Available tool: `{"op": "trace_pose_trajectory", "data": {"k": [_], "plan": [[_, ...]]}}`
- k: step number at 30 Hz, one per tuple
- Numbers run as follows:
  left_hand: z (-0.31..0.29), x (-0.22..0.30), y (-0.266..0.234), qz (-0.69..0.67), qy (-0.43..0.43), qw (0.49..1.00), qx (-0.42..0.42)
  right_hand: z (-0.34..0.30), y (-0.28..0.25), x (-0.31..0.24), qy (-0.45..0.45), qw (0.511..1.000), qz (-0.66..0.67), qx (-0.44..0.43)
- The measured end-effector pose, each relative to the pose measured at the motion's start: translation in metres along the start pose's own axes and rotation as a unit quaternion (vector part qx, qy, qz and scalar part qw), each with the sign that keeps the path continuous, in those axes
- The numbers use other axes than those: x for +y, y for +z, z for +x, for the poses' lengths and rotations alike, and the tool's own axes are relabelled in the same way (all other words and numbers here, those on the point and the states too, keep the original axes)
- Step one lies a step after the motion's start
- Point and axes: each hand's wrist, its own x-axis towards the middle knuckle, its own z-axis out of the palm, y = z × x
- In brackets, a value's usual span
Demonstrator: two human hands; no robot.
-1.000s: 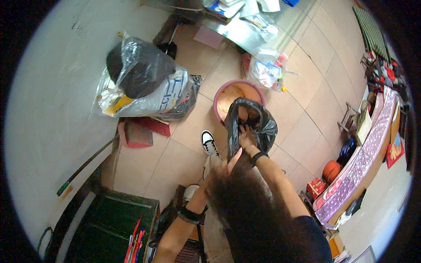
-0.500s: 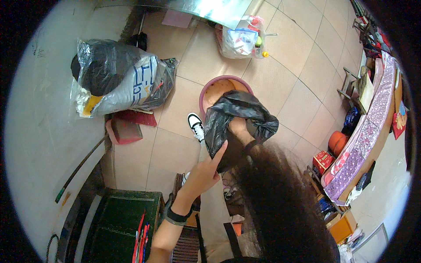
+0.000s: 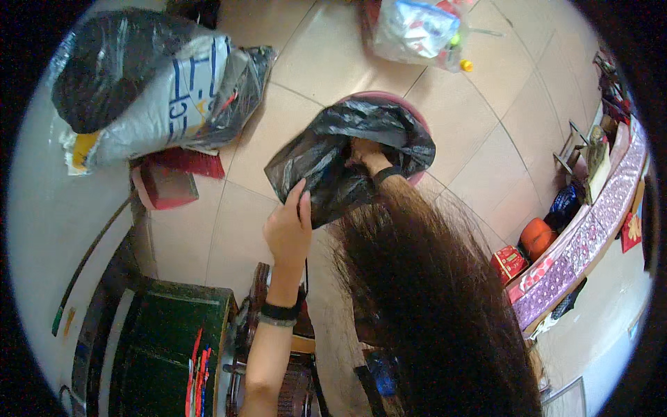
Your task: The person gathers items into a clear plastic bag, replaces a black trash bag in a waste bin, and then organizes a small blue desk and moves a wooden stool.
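Note:
A black plastic bag (image 3: 314,161) is spread over a pink round bin (image 3: 421,119), hiding most of its rim. At the bag's near left edge, my left hand (image 3: 286,229) pinches the plastic between thumb and fingers and pulls it outward. My right hand (image 3: 368,154) reaches down into the bag's mouth, a dark band on its wrist. Folds of plastic hide its fingertips, so what they touch does not show. Long dark hair (image 3: 431,299) hangs over my right forearm and covers much of the lower middle.
A large stuffed clear bag (image 3: 153,90) leans at the left wall above a red dustpan (image 3: 167,184). A clear bag of waste (image 3: 417,31) lies beyond the bin. A green box (image 3: 174,347) stands at lower left, and a bench with a purple floral cover (image 3: 590,229) lines the right.
My left hand has gone from a pointing finger to a pinch on the bag's edge, drawing it left. The bag is spread wider over the bin, and the view has shifted.

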Motion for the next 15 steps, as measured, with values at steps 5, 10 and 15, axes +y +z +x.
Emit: {"op": "trace_pose_trajectory", "data": {"k": [5,10,15], "plan": [[0.020,-0.020,0.043,-0.005,-0.007,1.000,0.022,0.025,0.032,0.005,-0.032,0.996,0.022,0.076],[0.020,-0.029,0.042,0.022,-0.038,0.998,-0.036,-0.031,-0.032,-0.009,-0.060,0.994,0.021,-0.089],[0.029,-0.008,0.049,0.002,-0.029,0.997,-0.077,-0.121,-0.129,0.025,-0.070,0.976,-0.001,-0.207]]}}
